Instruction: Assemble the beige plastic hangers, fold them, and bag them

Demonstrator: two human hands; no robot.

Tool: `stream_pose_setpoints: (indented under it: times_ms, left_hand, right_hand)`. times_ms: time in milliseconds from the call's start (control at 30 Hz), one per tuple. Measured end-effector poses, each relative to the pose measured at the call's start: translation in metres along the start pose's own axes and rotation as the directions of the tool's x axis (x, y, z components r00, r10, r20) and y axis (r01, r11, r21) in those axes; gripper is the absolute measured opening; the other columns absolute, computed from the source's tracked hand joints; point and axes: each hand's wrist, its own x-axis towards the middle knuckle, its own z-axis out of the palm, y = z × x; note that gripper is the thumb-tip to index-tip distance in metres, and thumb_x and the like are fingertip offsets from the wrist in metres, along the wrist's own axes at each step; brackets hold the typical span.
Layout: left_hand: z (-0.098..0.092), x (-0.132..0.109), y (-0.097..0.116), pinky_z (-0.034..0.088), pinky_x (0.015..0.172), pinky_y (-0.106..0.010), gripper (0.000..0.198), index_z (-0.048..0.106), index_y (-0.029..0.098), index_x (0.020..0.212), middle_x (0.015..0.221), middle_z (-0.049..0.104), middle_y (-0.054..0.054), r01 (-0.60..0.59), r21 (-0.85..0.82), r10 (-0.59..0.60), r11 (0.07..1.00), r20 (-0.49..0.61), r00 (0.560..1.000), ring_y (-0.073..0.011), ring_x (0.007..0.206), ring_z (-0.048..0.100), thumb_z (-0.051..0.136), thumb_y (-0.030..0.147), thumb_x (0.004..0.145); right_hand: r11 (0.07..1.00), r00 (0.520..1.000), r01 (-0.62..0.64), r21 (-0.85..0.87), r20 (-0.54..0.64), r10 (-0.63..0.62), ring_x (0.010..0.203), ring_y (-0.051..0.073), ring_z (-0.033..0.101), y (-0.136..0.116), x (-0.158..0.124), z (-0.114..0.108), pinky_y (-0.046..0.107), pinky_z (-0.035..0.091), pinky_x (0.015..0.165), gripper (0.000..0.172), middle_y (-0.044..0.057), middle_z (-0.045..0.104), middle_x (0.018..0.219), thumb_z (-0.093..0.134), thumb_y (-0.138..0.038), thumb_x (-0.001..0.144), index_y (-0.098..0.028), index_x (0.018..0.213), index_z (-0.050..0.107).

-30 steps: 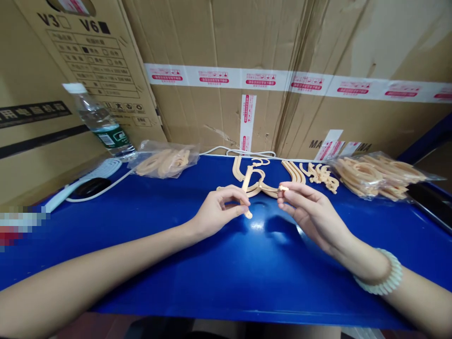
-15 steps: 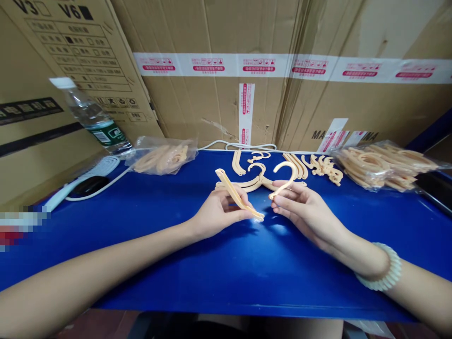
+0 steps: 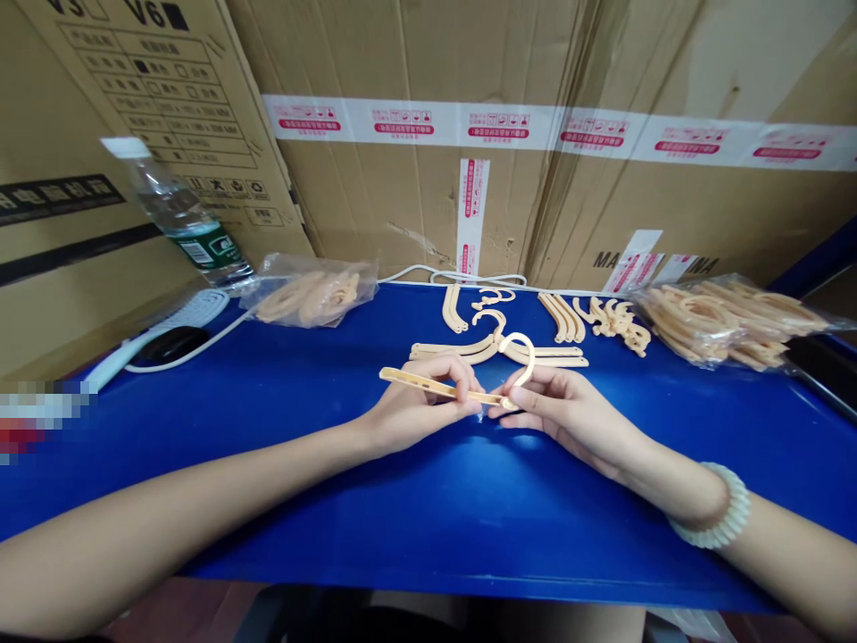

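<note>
My left hand (image 3: 421,406) is closed on a beige plastic hanger arm (image 3: 419,382), a long flat piece held nearly level. In my right hand (image 3: 569,406) is a beige hanger hook (image 3: 528,353), its curve pointing up. The hook's lower end meets the right end of the arm between my fingertips; whether the two are joined I cannot tell. Just beyond my hands lies a hanger (image 3: 461,351) with its hook and two spread arms, partly hidden by the held hook.
Loose hanger arms (image 3: 562,317) and a pile of hooks (image 3: 619,323) lie at the back of the blue table (image 3: 428,509). Bagged parts sit left (image 3: 312,295) and right (image 3: 729,317). A water bottle (image 3: 184,223) leans by cardboard boxes (image 3: 395,196); a black mouse (image 3: 170,346) is at left.
The hanger arm has turned from steeply slanted to nearly level. My right hand has brought the hook left and down, so its base now meets the arm's end.
</note>
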Motion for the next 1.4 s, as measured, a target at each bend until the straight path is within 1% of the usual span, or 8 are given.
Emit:
stream_pose_setpoints:
  times_ms: [233, 433, 767, 933, 1100, 1233, 1333, 1400]
  left_hand:
    - [0.001, -0.003, 0.004, 0.051, 0.077, -0.026, 0.021, 0.057, 0.016, 0.070, 0.085, 0.069, -0.003, -0.070, 0.081, 0.068, 0.994, 0.036, 0.997, -0.0143, 0.082, 0.068, 0.070, 0.008, 0.085]
    - [0.002, -0.002, 0.002, 0.051, 0.075, -0.026, 0.023, 0.055, 0.016, 0.068, 0.083, 0.067, -0.002, -0.028, 0.068, 0.025, 0.997, 0.035, 0.999, -0.0137, 0.080, 0.067, 0.071, 0.011, 0.084]
    - [0.008, -0.003, 0.002, 0.050, 0.066, -0.026, 0.025, 0.056, 0.017, 0.069, 0.077, 0.062, 0.000, 0.156, -0.014, -0.156, 0.988, -0.022, 0.987, -0.0139, 0.073, 0.063, 0.079, 0.025, 0.077]
    - [0.008, 0.002, 0.006, 0.051, 0.064, -0.024, 0.023, 0.058, 0.017, 0.076, 0.074, 0.062, 0.001, 0.234, -0.094, -0.243, 0.968, -0.099, 0.965, -0.0127, 0.069, 0.062, 0.080, 0.024, 0.072]
    - [0.011, 0.001, 0.006, 0.056, 0.074, -0.028, 0.030, 0.059, 0.017, 0.091, 0.083, 0.069, 0.000, 0.312, -0.158, -0.329, 0.937, -0.098, 0.939, -0.0156, 0.078, 0.069, 0.081, 0.019, 0.070]
    - [0.016, 0.002, 0.004, 0.058, 0.081, -0.033, 0.035, 0.055, 0.017, 0.092, 0.083, 0.074, -0.002, 0.370, -0.217, -0.377, 0.903, 0.010, 0.926, -0.0198, 0.082, 0.074, 0.083, 0.021, 0.071]
    - [0.019, 0.005, 0.005, 0.058, 0.078, -0.033, 0.036, 0.054, 0.017, 0.085, 0.079, 0.074, -0.002, 0.401, -0.237, -0.411, 0.885, 0.010, 0.912, -0.0203, 0.079, 0.075, 0.086, 0.021, 0.069]
    - [0.021, 0.007, 0.005, 0.058, 0.078, -0.033, 0.038, 0.054, 0.017, 0.085, 0.079, 0.075, -0.003, 0.419, -0.263, -0.439, 0.869, -0.016, 0.898, -0.0204, 0.079, 0.075, 0.087, 0.021, 0.068]
  right_hand:
    - [0.998, 0.999, 0.040, -0.047, -0.011, -0.041, 0.077, 0.017, 0.076, 0.001, 0.000, 0.003, 0.023, 0.062, 0.073, 0.038, 0.003, 0.075, 0.080, 0.092, -0.041, 0.071, -0.017, 0.086, 0.066]
    - [0.986, 0.993, 0.105, -0.131, -0.033, -0.110, 0.068, 0.016, 0.074, 0.002, -0.001, 0.007, 0.025, 0.060, 0.068, 0.042, 0.001, 0.072, 0.072, 0.090, -0.045, 0.071, -0.019, 0.086, 0.062]
    - [0.937, 0.970, 0.206, -0.282, -0.071, -0.234, 0.058, 0.016, 0.067, 0.004, 0.000, 0.013, 0.028, 0.056, 0.060, 0.039, -0.001, 0.068, 0.062, 0.086, -0.047, 0.072, -0.021, 0.082, 0.059]
    - [0.899, 0.942, 0.283, -0.335, -0.080, -0.326, 0.061, 0.013, 0.062, 0.000, -0.002, 0.014, 0.026, 0.054, 0.059, 0.033, 0.001, 0.069, 0.073, 0.087, -0.044, 0.073, -0.019, 0.075, 0.065]
    - [0.928, 0.963, 0.227, -0.296, -0.075, -0.259, 0.050, 0.012, 0.057, 0.001, 0.000, 0.015, 0.026, 0.052, 0.050, 0.036, -0.002, 0.065, 0.065, 0.089, -0.046, 0.069, -0.019, 0.073, 0.065]
    - [0.931, 0.972, 0.216, -0.295, -0.028, -0.235, 0.053, 0.015, 0.062, 0.004, 0.001, 0.018, 0.029, 0.056, 0.054, 0.039, 0.000, 0.066, 0.064, 0.089, -0.049, 0.069, -0.019, 0.075, 0.065]
    - [0.914, 0.969, 0.231, -0.333, -0.003, -0.246, 0.056, 0.017, 0.064, -0.005, 0.001, 0.010, 0.031, 0.057, 0.058, 0.039, 0.001, 0.067, 0.066, 0.083, -0.052, 0.076, -0.018, 0.087, 0.067]
    - [0.845, 0.938, 0.296, -0.445, -0.029, -0.345, 0.057, 0.017, 0.063, -0.019, 0.004, -0.007, 0.032, 0.056, 0.057, 0.039, 0.001, 0.067, 0.070, 0.072, -0.054, 0.086, -0.019, 0.102, 0.067]
